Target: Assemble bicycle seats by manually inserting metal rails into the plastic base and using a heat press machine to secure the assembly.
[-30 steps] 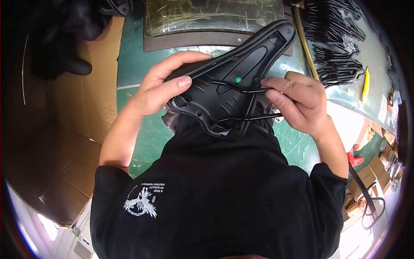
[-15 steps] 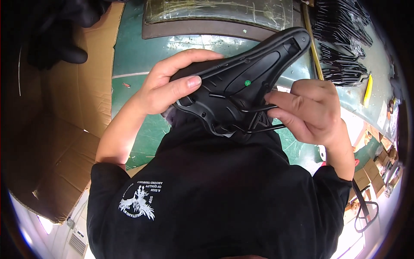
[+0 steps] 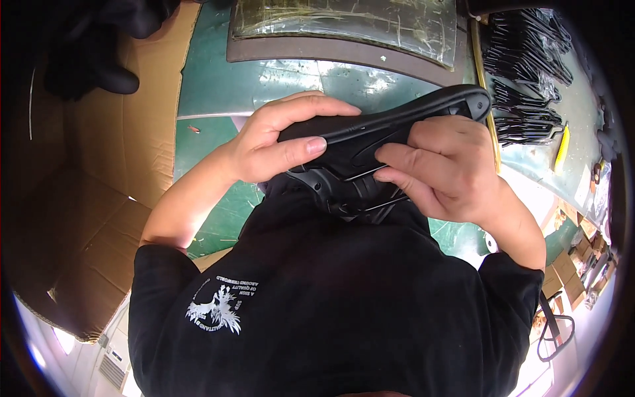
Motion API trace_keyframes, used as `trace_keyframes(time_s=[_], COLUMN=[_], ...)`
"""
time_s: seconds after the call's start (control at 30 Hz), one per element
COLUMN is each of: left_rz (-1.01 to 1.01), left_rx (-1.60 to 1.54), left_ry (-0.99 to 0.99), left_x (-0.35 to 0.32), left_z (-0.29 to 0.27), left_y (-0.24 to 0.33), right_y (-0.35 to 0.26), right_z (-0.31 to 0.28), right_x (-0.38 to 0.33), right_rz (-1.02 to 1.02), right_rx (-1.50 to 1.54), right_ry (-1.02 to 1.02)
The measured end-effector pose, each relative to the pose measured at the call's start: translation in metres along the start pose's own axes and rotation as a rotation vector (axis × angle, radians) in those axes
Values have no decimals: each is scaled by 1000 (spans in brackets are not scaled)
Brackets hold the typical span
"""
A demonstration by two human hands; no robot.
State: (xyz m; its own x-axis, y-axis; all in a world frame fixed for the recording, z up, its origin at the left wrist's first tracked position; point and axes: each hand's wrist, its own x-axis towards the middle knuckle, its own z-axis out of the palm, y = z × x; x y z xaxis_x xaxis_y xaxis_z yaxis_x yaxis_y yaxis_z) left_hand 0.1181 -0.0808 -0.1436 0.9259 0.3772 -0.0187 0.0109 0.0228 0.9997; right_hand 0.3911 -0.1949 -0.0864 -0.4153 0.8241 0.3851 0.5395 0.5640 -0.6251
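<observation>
A black bicycle saddle (image 3: 390,119) is held above the table in front of my chest, its underside partly facing me and its narrow nose pointing to the far right. My left hand (image 3: 281,137) grips the wide end, with the thumb on the near edge and the fingers over the far side. A thin black metal saddle rail (image 3: 361,174) lies against the underside. Thumb and fingers of my right hand (image 3: 444,165) are closed on this rail, covering much of it and part of the nose.
Bundles of black bent rails (image 3: 526,59) lie at the right, near a yellow-handled tool (image 3: 562,151). To the left stands an open cardboard box (image 3: 135,126) with dark padded shapes (image 3: 116,76) over it. A plastic-covered board (image 3: 344,23) rests at the back of the green table (image 3: 211,79).
The saddle has tipped so less of its underside shows, and its nose has come nearer. My right hand has moved left, closer against the underside, with the rail.
</observation>
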Motion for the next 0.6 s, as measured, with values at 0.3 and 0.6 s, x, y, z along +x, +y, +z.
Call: trace_keyframes(time_s=[0.3,0.6], left_rz=[9,28], left_rx=[13,-64], left_ry=[48,622], left_x=[3,36], left_z=[6,2], left_y=[8,11], right_y=[5,26], right_z=[2,-21], right_x=[16,35], right_rz=[-50,211], right_rx=[-74,-299], right_ry=[-35,355])
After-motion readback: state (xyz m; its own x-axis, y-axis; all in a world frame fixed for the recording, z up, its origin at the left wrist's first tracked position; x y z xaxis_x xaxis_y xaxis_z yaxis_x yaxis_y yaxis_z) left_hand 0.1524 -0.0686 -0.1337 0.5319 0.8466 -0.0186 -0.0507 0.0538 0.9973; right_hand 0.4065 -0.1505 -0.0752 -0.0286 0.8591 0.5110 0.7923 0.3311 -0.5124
